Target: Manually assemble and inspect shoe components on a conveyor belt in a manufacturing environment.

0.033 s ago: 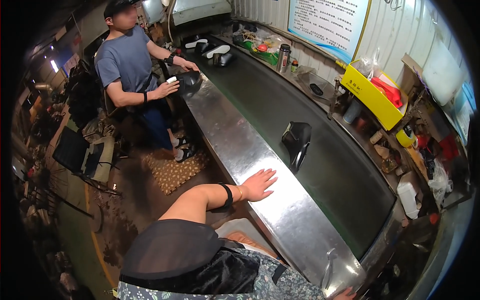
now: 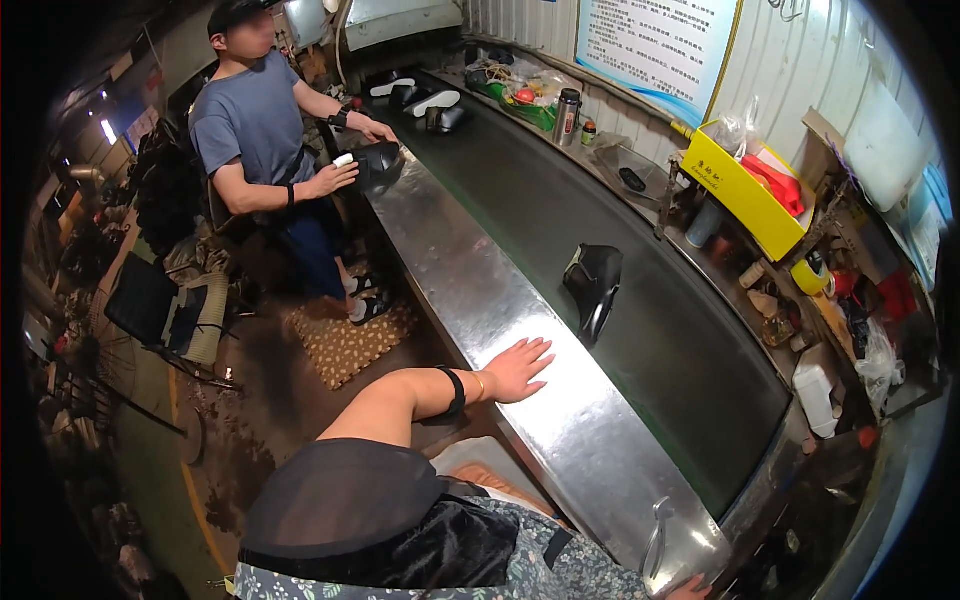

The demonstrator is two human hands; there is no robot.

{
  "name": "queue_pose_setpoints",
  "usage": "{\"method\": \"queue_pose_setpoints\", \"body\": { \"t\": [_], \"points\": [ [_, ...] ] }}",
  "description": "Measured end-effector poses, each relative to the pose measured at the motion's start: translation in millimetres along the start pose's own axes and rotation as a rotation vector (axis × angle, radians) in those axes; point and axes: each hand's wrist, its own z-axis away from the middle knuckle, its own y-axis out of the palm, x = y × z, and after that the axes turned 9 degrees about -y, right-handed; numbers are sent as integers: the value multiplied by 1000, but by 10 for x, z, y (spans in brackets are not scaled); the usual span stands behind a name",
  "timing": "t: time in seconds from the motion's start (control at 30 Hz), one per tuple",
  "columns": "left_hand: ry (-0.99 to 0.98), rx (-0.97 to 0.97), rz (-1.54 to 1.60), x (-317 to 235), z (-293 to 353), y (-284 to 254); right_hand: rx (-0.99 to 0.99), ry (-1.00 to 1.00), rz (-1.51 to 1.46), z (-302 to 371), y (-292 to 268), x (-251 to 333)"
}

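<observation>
On the polished steel ledge of the long desk (image 2: 470,270), the left hand (image 2: 518,368) lies flat, palm down, its fingers (image 2: 537,352) spread loosely and released, holding nothing; a black band and a thin bracelet circle the wrist. Just beyond the fingertips, apart from them, a black shoe upper (image 2: 592,282) lies on the dark conveyor belt (image 2: 600,200) that runs beside the ledge. Between hand and shoe upper sits the straight seam where steel meets belt. Bare steel stretches away on both sides of the hand, and the belt around the shoe upper is open in every direction. At the lower edge, the right hand (image 2: 688,590) shows only as a sliver near a curved metal piece (image 2: 655,535), and I cannot tell whether its fingers are closed or loose. Farther up the ledge, another person in a grey shirt (image 2: 250,120) handles a black shoe (image 2: 375,160), with more shoes (image 2: 430,105) lying on the belt's far end. Across the belt, a yellow bin (image 2: 745,195) stands on a cluttered shelf.
</observation>
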Motion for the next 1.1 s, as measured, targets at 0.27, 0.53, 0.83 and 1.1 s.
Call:
{"method": "queue_pose_setpoints", "body": {
  "t": [0.27, 0.53, 0.83, 1.1],
  "points": [
    [-6, 16, -3, -18, 14, -19, -13, 14, 21, 16, -3, -38],
    [-19, 49, 21, -46, 4, -7, -26, -13, 3, 14, -37, -9],
    [-783, -340, 2226, 1173, -507, 30, 8, 10, -9, 48, -142, 120],
    [-613, -36, 552, 451, -312, -31, 18, -49, 12, 17, 63, -230]
  ]
}}
